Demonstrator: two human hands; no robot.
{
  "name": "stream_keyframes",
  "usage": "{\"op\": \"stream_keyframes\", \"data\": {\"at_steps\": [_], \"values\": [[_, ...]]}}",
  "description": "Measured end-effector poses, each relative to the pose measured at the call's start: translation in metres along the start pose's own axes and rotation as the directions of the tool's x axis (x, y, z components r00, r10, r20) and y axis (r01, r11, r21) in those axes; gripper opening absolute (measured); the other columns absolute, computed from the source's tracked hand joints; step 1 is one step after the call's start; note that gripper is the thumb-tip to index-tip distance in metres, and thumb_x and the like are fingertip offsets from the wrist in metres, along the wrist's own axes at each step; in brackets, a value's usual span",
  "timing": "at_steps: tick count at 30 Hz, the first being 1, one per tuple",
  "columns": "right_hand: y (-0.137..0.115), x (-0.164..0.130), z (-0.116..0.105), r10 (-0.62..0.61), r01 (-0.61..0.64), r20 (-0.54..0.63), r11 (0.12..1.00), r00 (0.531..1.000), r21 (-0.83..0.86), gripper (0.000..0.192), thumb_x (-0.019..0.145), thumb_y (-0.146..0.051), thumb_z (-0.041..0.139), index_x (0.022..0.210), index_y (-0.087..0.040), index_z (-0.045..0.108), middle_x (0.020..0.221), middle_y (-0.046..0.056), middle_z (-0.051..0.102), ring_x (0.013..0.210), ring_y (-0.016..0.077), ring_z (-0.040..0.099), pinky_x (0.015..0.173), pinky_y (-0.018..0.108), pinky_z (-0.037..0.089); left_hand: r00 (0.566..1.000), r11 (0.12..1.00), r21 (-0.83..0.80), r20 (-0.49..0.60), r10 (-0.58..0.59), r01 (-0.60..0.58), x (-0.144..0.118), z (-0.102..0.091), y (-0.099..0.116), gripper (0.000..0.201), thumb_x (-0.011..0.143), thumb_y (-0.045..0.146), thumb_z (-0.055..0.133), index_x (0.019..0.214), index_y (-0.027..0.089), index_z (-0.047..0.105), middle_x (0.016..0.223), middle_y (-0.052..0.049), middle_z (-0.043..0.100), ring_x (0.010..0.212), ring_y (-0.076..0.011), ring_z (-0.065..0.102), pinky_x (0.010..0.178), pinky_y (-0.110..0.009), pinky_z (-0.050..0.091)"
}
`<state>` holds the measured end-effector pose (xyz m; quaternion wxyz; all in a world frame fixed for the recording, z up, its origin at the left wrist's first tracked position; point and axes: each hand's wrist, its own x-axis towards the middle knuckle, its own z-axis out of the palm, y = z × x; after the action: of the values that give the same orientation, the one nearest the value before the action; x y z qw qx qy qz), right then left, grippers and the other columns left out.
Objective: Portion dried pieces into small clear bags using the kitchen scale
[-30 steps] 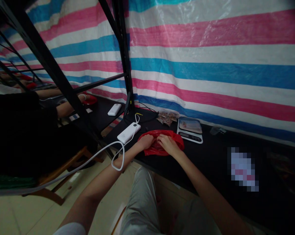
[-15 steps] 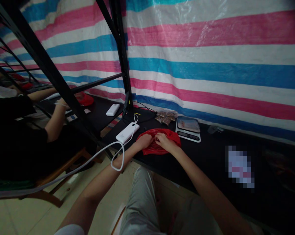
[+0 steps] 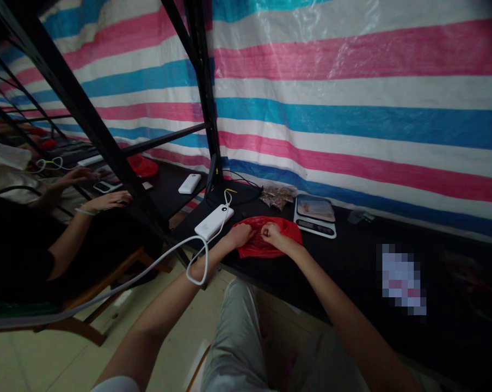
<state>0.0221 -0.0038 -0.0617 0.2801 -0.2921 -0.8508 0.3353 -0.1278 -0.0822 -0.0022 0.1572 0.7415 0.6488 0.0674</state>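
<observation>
My pale trouser leg (image 3: 238, 332) is showing below the near edge of the black bench (image 3: 344, 272). A red plastic bag (image 3: 259, 247) is lying rumpled on that edge, straight in front of me. My left hand (image 3: 243, 235) is curling over the bag's left side and seems to be gripping the film. My right hand (image 3: 271, 234) is bending its fingers over the bag, well drawn in; I cannot tell whether they are pinching anything. For clean handling, I think my left hand should be anchoring the plastic while my right fingertips are doing the fine work, pulling gently, since thin film is probably tearing easily. A white cable (image 3: 207, 258) is looping across my left forearm in view, so I should be moving that elbow sparingly. The white power bank (image 3: 210, 224) is lying just left of the bag; the digital scale (image 3: 315, 227) is sitting behind its right end. Farther back, clear packets (image 3: 279, 197) are resting near the striped sheet (image 3: 352, 125).
</observation>
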Motion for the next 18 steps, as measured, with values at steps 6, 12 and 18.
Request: {"op": "stream_keyframes", "data": {"at_steps": [6,12,18], "values": [[-0.011,-0.007,-0.005,-0.043,0.046,0.037,0.997,0.998,-0.069,0.011,0.067,-0.007,0.054,0.066,-0.018,0.053,0.080,0.003,0.053,0.086,0.0171,0.048,0.082,0.033,0.038,1.000,1.000,0.011,0.011,0.008,-0.008,-0.002,-0.001,0.002,0.040,0.088,0.033,0.031,0.087,0.008,0.062,0.090,-0.019,0.063,0.083,-0.0246,0.061,0.073,-0.032,0.044],[-0.015,-0.003,-0.006,0.000,0.002,0.069,0.999,0.998,-0.037,0.015,0.063,-0.004,0.053,0.061,-0.018,0.050,0.073,0.002,0.051,0.079,0.0164,0.048,0.079,0.032,0.039,0.999,0.998,0.066,0.029,-0.014,0.012,-0.003,-0.004,0.004,0.041,0.089,0.033,0.030,0.088,0.008,0.062,0.092,-0.017,0.063,0.085,-0.0226,0.061,0.074,-0.030,0.044],[-0.004,0.001,-0.008,0.116,-0.125,0.072,0.983,0.991,0.131,0.010,0.060,-0.010,0.055,0.058,-0.018,0.050,0.058,-0.003,0.049,0.058,0.0122,0.048,0.060,0.027,0.042,0.999,0.997,0.067,0.022,-0.036,0.034,-0.003,-0.004,0.005,0.037,0.087,0.032,0.034,0.086,0.008,0.063,0.091,-0.017,0.064,0.086,-0.0221,0.061,0.074,-0.028,0.044]]}}
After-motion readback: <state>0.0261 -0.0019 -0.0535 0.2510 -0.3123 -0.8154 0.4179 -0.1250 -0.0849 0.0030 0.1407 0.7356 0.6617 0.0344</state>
